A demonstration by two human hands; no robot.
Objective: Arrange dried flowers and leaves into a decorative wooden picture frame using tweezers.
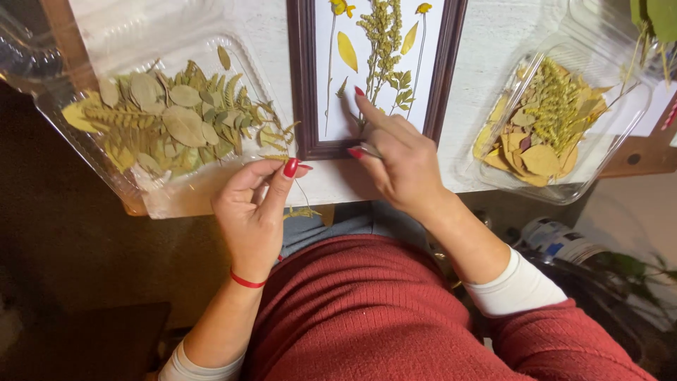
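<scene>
Fingers (pixel 363 106) of right hand (pixel 398 159), center frame, extended w/ index tip pressing small sprig (pixel 343 89) onto white sheet in dark frame (pixel 303 85), thin tool under thumb; left hand (pixel 254 212) lower-center pinches thin stem (pixel 305 197), beside green-leaf tray (pixel 176 190) at upper left.

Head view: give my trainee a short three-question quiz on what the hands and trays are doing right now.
1. True or false: the right hand has a fingertip on the white sheet inside the dark frame.
2. Which tray holds the green leaves? A) the left tray B) the right tray C) neither
3. Fill in: the left hand pinches a thin ____ at the table edge.

Key
1. True: the fingertip rests by the pressed sprig.
2. A; the right one holds yellow-brown leaves.
3. Stem, a fine dried one hanging below the fingers.
</scene>
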